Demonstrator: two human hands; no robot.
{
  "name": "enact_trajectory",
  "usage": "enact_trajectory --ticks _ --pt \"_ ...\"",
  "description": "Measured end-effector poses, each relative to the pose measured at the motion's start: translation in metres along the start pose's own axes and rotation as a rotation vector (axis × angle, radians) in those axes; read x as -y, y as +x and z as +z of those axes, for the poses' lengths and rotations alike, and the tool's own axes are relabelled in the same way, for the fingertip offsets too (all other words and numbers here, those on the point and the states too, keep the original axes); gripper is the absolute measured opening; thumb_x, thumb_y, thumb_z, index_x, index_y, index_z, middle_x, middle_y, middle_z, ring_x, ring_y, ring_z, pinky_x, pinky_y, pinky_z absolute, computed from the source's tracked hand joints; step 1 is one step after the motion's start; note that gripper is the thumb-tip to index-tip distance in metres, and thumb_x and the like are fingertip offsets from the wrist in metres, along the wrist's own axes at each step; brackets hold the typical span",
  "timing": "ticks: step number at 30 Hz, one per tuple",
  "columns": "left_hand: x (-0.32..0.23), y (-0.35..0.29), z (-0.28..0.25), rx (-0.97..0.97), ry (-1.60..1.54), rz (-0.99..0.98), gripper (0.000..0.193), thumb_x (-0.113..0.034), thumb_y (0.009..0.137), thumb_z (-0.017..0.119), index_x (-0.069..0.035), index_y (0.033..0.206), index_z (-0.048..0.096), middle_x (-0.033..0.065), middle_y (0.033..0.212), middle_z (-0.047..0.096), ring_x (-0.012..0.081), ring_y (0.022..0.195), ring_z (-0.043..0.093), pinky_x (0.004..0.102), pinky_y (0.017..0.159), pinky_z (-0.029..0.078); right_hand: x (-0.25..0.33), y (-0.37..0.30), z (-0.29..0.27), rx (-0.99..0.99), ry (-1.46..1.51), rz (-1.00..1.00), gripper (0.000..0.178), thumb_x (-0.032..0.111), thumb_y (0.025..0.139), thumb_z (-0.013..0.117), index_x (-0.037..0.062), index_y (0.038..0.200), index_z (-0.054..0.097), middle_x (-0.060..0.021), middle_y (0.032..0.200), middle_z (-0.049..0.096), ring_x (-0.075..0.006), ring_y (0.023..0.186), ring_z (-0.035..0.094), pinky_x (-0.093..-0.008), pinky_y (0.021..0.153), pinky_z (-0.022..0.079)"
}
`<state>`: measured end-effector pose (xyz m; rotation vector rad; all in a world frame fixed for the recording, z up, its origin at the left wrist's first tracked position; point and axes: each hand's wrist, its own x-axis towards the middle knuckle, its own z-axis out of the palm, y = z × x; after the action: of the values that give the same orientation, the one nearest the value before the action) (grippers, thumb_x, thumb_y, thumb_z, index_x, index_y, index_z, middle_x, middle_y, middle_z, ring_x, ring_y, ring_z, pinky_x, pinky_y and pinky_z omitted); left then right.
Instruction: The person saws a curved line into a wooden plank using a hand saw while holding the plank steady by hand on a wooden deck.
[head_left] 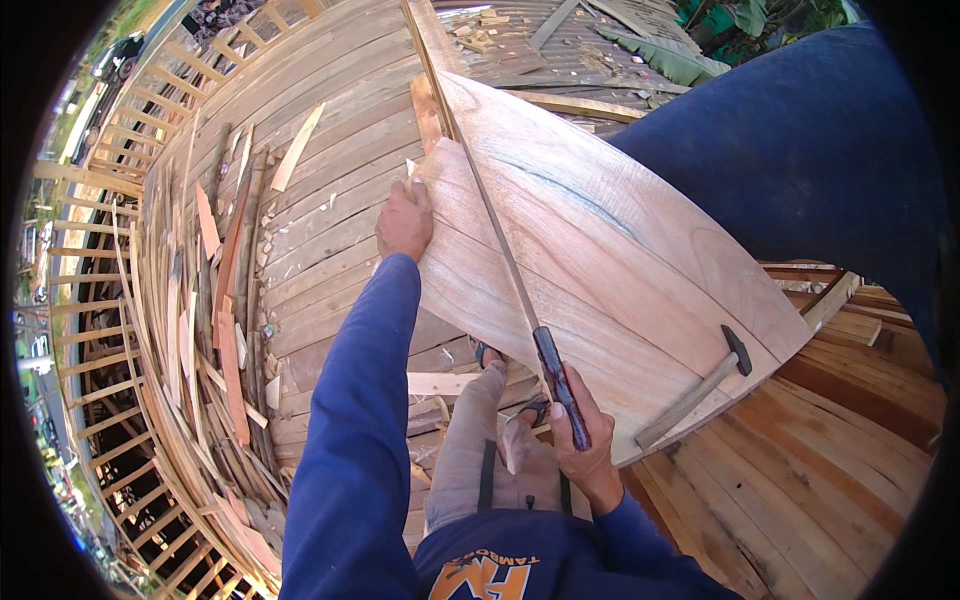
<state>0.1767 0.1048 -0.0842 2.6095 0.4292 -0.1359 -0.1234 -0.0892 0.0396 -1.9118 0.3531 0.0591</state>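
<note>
A wide pinkish wooden board [590, 230] slants across the middle, with grain lines and sawdust on it. My right hand [583, 440] is wrapped round the dark handle of a handsaw [510, 245]. Its thin blade, seen nearly edge-on, runs away over the board to the far end, where a gap separates a narrower left part. How deep the teeth sit is hidden. At the board's left edge, my left hand [405, 220] grips the wood with fingers bent. A hammer [700, 385] with a wooden handle and dark head lies on the board's near right part.
Sticks and offcuts [225, 310] pile up on the plank floor [330, 200] at left. Beyond them curves a slatted wooden railing [105, 330]. Dark blue cloth [790, 140] looms at upper right. Corrugated roofing [560, 50] lies at the back, reddish planks [800, 470] at lower right.
</note>
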Motion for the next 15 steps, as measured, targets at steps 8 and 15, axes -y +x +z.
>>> enact_trajectory --ticks 8,15 --pt "-0.002 -0.002 -0.005 -0.001 -0.003 0.002 0.051 -0.048 0.101 0.041 -0.001 0.111 0.058 0.0288 0.098 0.069 0.0465 0.096 0.066 0.0534 0.087 0.049 -0.012 -0.068 -0.029 -0.012 -0.094 -0.101 0.053 0.02 0.094 0.057 -0.0139 0.134 0.05 -0.0243 0.104 0.071 -0.0234 0.084 0.072 -0.0308 0.076 0.055" --pt "-0.01 -0.007 -0.009 0.042 -0.048 -0.002 0.05 -0.049 0.1 0.042 -0.002 0.104 0.057 0.0281 0.098 0.069 0.0462 0.093 0.066 0.0541 0.085 0.05 0.028 0.143 0.053 -0.122 0.063 -0.192 0.042 0.009 0.094 0.057 -0.0068 0.133 0.055 -0.0169 0.07 0.062 -0.015 0.059 0.059 -0.0314 0.055 0.047"
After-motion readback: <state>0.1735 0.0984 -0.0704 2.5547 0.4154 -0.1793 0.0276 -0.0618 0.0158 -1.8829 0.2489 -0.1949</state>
